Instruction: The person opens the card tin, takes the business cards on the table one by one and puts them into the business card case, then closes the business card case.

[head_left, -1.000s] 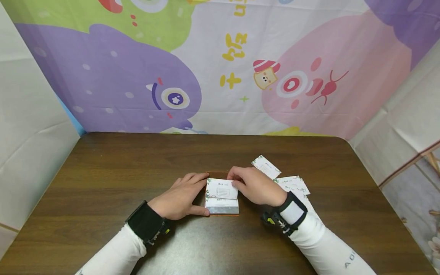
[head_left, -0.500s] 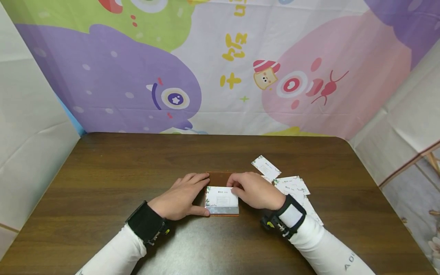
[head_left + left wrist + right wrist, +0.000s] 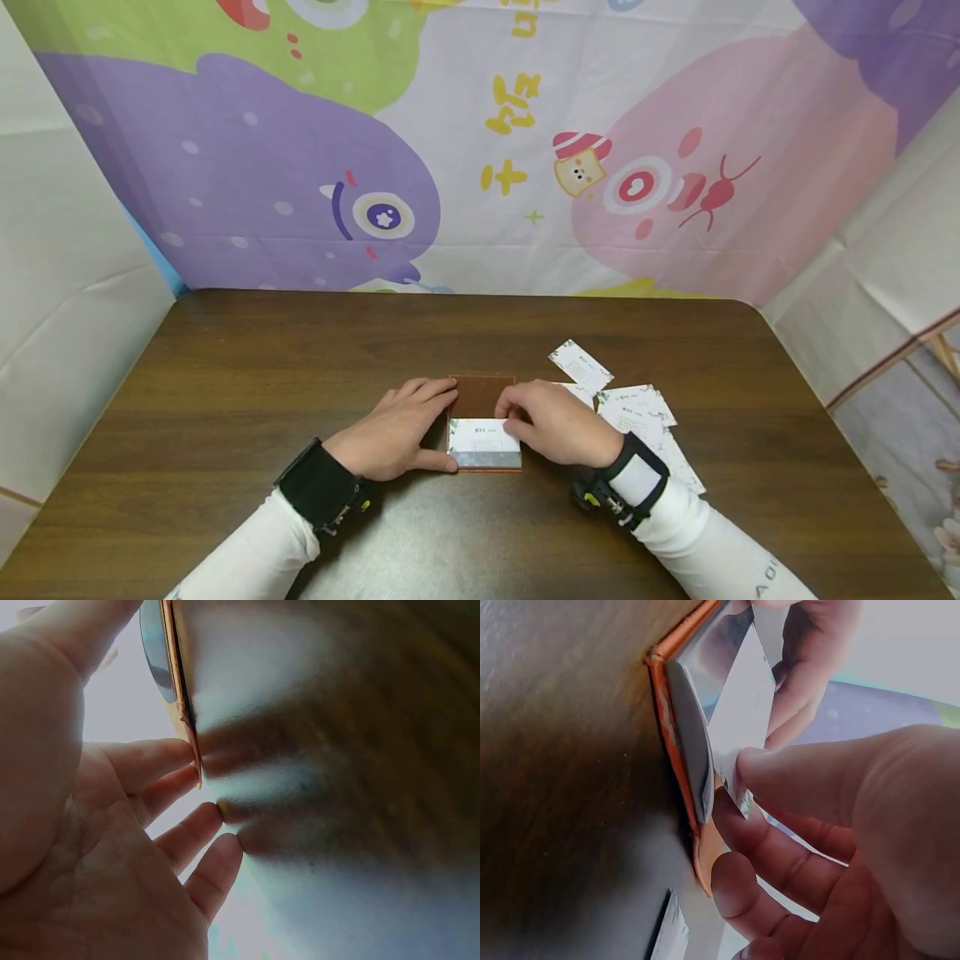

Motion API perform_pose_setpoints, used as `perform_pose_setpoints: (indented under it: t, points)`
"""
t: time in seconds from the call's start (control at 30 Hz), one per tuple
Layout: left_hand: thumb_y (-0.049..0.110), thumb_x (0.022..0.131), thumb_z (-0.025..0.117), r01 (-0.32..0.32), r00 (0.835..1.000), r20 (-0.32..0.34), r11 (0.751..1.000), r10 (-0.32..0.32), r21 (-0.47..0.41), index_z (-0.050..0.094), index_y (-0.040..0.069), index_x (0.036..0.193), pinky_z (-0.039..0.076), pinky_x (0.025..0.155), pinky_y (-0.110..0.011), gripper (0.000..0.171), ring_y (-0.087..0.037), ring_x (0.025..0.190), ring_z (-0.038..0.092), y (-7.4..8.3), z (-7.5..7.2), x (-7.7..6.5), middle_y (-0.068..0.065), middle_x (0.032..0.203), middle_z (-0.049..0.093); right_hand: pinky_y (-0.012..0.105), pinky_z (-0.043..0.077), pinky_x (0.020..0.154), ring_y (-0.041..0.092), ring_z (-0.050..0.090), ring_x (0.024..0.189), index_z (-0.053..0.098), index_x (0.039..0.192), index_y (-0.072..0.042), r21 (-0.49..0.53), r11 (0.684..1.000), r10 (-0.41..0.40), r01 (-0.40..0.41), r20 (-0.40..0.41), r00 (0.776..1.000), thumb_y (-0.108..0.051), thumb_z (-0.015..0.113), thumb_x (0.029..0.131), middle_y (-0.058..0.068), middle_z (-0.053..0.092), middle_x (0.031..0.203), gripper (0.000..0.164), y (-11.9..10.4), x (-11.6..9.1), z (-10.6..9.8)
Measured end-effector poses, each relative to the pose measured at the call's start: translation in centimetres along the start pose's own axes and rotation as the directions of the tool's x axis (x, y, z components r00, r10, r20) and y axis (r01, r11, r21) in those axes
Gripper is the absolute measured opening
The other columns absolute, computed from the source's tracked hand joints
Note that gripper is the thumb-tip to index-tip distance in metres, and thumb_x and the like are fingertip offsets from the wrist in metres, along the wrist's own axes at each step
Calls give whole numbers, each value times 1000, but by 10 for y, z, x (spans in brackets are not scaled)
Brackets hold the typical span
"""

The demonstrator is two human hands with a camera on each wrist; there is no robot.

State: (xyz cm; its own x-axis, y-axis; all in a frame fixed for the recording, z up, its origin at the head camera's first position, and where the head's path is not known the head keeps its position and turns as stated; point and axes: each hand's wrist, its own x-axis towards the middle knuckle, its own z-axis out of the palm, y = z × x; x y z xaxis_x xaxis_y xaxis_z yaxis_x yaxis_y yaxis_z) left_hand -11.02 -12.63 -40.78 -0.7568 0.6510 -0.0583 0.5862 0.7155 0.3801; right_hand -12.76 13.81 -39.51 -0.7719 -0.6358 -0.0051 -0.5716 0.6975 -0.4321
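A brown card holder (image 3: 480, 397) lies open on the table, with a greyish see-through pocket across its near part. Partly inside that pocket is a white business card (image 3: 480, 431) with leaf-patterned corners. My right hand (image 3: 564, 423) pinches the card at its right edge; in the right wrist view, the thumb lies on the card (image 3: 744, 701) and a finger is behind it. My left hand (image 3: 390, 431) rests along the holder's left side, fingers extended, thumb at the near corner and index finger near the far one. In the left wrist view, fingertips touch the holder's edge (image 3: 182, 705).
Several loose white cards (image 3: 637, 406) lie overlapping to the right of the holder, partly behind my right hand and wrist. Another card (image 3: 581, 364) lies a little farther back. The brown wooden table (image 3: 315, 342) ends at a cartoon-printed cloth (image 3: 480, 250).
The card in my right hand has slid toward me, deeper into the pocket, and more of the holder's brown far part shows. My left hand has stayed in place.
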Motion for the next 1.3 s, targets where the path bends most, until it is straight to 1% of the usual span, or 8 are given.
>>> perform_pose_setpoints:
  t: [0.13, 0.3, 0.5, 0.6, 0.7, 0.8, 0.97, 1.3]
  points:
    - [65, 85, 64, -2, 1000, 0, 1000, 2, 4, 38, 4, 154, 31, 107, -52, 96, -28, 144, 26, 0, 0, 0, -8, 161, 28, 26, 44, 69, 7, 52, 76, 67, 97, -24, -23, 1000, -14, 14, -2, 1000, -19, 64, 94, -16, 55, 81, 7, -1, -1, 2]
    - [65, 85, 65, -9, 1000, -9, 1000, 9, 12, 39, 3, 153, 32, 106, -52, 96, -28, 144, 26, 0, 0, 0, -9, 160, 28, 28, 43, 72, 9, 50, 82, 69, 99, -24, -37, 999, -10, 11, 13, 1000, -21, 66, 95, -15, 55, 87, 6, -2, -3, 2]
    - [64, 85, 65, -13, 1000, -9, 1000, 13, 15, 39, 2, 153, 32, 106, -52, 95, -29, 143, 26, 0, 0, 0, -10, 160, 29, 28, 42, 72, 9, 50, 80, 68, 101, -21, -52, 998, -36, 35, -7, 999, -19, 68, 93, -14, 54, 84, 8, -3, -4, 2]
    - [64, 86, 65, -13, 1000, -7, 1000, 13, 18, 39, 3, 153, 32, 106, -52, 95, -29, 143, 27, -1, 0, 1, -9, 160, 29, 28, 42, 72, 9, 49, 81, 68, 100, -22, -58, 998, -41, 40, -9, 999, -19, 68, 92, -13, 55, 85, 8, -2, -4, 3]
    - [64, 86, 65, -15, 1000, -11, 1000, 16, 19, 39, 2, 153, 32, 106, -52, 95, -29, 143, 27, -1, 0, 0, -10, 160, 29, 29, 42, 74, 9, 49, 84, 69, 99, -24, -59, 998, -30, 30, 7, 1000, -20, 68, 93, -13, 56, 89, 8, -2, -4, 4]
    - [64, 86, 64, -15, 1000, -9, 1000, 15, 18, 39, 2, 153, 32, 106, -52, 95, -29, 143, 27, -1, 0, 0, -10, 160, 29, 30, 42, 75, 10, 50, 86, 69, 103, -23, -56, 998, -24, 25, 12, 1000, -21, 68, 93, -12, 57, 92, 11, -1, -4, 4]
    - [64, 86, 64, -11, 1000, -6, 1000, 11, 18, 39, 3, 153, 32, 106, -52, 95, -29, 144, 26, 0, 0, 0, -9, 160, 28, 30, 44, 77, 11, 53, 87, 68, 110, -19, -34, 999, -23, 22, -11, 1000, -21, 69, 92, -9, 59, 93, 18, 0, -7, 1]
    - [64, 86, 64, -7, 1000, -4, 1000, 7, 13, 37, 2, 154, 31, 107, -53, 95, -30, 144, 26, 0, 1, 0, -10, 160, 28, 31, 44, 75, 14, 54, 85, 68, 111, -15, -13, 999, 28, -29, -52, 998, -22, 72, 90, -6, 59, 94, 23, 5, -11, -11]
